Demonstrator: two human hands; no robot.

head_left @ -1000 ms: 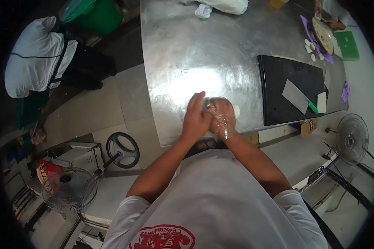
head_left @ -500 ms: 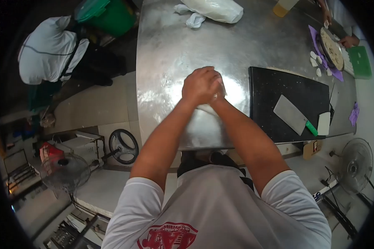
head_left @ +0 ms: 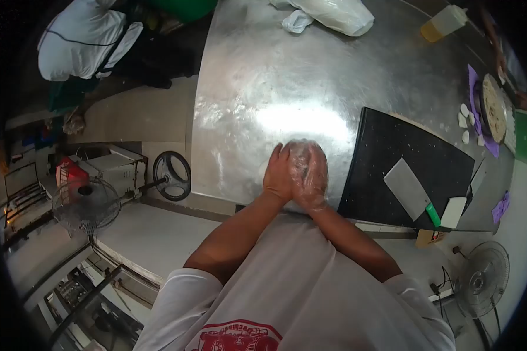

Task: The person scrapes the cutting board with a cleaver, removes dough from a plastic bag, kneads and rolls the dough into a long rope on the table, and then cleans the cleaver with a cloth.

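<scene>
From the head camera, the left hand and the right hand, which wears a thin clear plastic glove, lie pressed side by side on the steel bench, just left of the black cutting board. Their fingers lie flat and close together; whatever sits beneath them is hidden, so I cannot tell what they hold. The pressing looks midway. A cleaver rests on the board.

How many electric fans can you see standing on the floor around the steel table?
2. One fan stands on the floor at the left, beside a black wheel. The other fan stands at the lower right, past the table's near corner. More may be hidden beyond the frame.
</scene>
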